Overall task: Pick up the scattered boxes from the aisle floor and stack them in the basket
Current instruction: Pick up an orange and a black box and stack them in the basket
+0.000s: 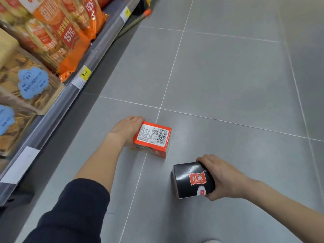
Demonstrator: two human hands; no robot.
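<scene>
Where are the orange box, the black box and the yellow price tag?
orange box (154,135): head view, white barcode label on its top face.
black box (198,179): head view, red logo on its side.
yellow price tag (85,73): head view, on the 8.90 print.

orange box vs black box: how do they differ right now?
Orange box shows a barcode panel on top; black box shows a red logo. Orange box sits flat on the floor, left hand holds its side; black box is tilted in the right hand. Both are hand-held.
</scene>
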